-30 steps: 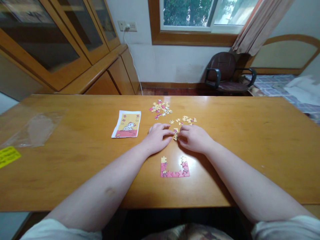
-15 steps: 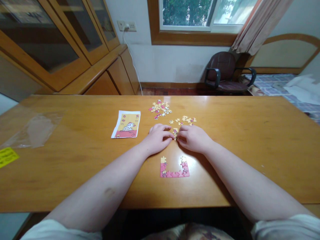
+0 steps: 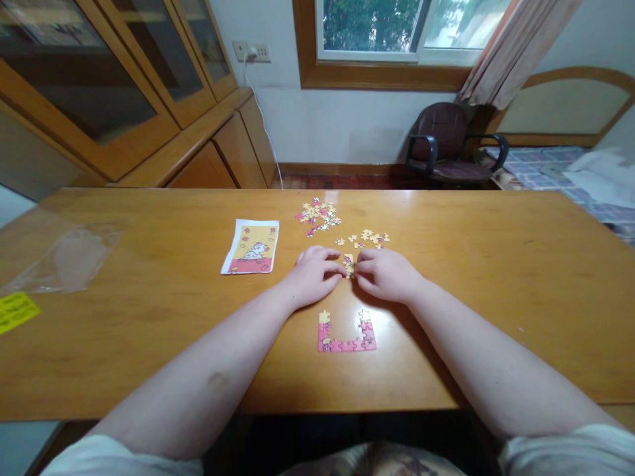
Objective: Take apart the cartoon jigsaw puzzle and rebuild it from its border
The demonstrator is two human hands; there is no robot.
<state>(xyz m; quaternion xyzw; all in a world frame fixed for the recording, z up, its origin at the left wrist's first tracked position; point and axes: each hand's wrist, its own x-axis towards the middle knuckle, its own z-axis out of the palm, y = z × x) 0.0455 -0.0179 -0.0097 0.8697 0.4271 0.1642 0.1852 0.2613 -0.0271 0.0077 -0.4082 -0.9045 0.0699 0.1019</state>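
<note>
Between your two hands, on the glossy, wood-grained tabletop [image 3: 471,244], lies a small upright strip of yellow jigsaw pieces [image 3: 348,260] printed with a little dark-and-pink figure. Your left hand [image 3: 317,272] has its thumb and forefinger at the strip's left edge, the other fingers loosely bent; your right hand [image 3: 385,272] is curled, fingertips by the right edge. The hands are apart from each other, and you cannot tell whether either one pinches the strip. Your fingers cover part of its sides, its lower end is hard to make out, and the joints between pieces are too small to read.

Nearer you sits a flat, U-shaped jigsaw section [image 3: 347,346], pink along the base and sides, yellow at both upper tips, its inner edge knobbed and notched. Just beyond your hands is a scattered row of mostly yellow loose pieces [image 3: 367,235]; farther back, to the left, is a heap of yellow, pink and white pieces [image 3: 320,215], overlapping so that some are partly hidden.

To your left rests a white-bordered paper picture sheet [image 3: 253,248] showing a white animal on yellow and pink. Farther left lies a crumpled, clear plastic bag [image 3: 82,254], near a bright yellow label [image 3: 18,312] cut off by the view's edge, its print unreadable.
</note>
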